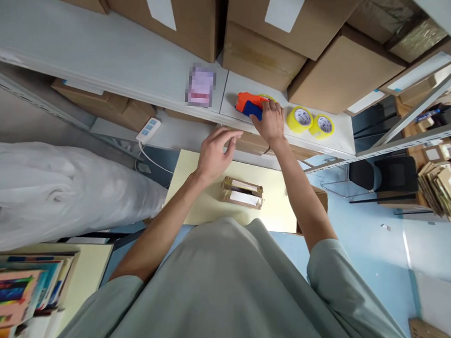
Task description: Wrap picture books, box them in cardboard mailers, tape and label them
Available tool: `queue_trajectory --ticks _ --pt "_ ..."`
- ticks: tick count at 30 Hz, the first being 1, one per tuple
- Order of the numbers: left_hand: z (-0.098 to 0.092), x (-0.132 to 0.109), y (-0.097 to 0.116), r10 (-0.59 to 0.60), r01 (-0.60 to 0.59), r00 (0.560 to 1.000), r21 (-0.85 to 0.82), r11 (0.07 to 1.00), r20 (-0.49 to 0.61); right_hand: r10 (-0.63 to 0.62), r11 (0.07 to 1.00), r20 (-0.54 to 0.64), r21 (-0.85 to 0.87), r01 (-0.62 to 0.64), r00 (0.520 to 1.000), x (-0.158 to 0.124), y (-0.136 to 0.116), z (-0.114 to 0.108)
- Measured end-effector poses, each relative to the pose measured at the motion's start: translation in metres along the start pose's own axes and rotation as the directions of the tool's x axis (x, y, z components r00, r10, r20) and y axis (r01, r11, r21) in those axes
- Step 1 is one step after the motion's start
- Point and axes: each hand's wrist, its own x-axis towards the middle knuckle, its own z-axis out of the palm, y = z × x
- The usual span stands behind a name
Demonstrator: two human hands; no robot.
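Observation:
On the grey shelf, an orange and blue packing tape dispenser (247,105) lies near the front edge. My right hand (272,120) reaches over its right end, fingers closed around it. My left hand (218,151) hangs in front of the shelf edge, over the pale yellow table (280,207); its fingers are stretched out, with nothing in them. Below my hands, a small cardboard box (243,192) with brown tape lies on this table. White strips and a dark gap show on its top. Two yellow tape rolls (311,121) stand right of my right hand.
Large cardboard boxes (261,55) line the shelf's back. A blurred purple item (201,86) lies left of the dispenser. A power strip (149,129) sits on the lower shelf. White wrapped bulk (65,196) stands left; a black chair (380,173) stands right.

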Motion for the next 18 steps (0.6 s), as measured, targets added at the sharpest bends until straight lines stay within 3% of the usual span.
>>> queue_trajectory --ticks 4,9,13,18 --pt "-0.003 -0.01 -0.001 0.016 -0.017 0.999 -0.03 0.999 -0.042 0.161 0.975 0.06 -0.165 -0.149 0.985 0.016 -0.023 -0.01" --pt "-0.005 -0.024 -0.004 0.053 -0.067 0.989 -0.1 0.993 -0.136 0.25 0.928 0.22 -0.332 -0.168 0.943 0.009 -0.048 -0.025" --pt "-0.016 -0.043 -0.013 0.025 -0.057 0.984 -0.177 0.983 -0.177 0.237 0.919 0.22 -0.365 -0.146 0.946 -0.027 -0.064 -0.035" --pt "-0.034 -0.073 -0.023 -0.122 0.064 0.97 -0.265 0.962 -0.209 0.059 0.959 0.152 -0.284 -0.013 0.987 -0.11 -0.079 -0.04"
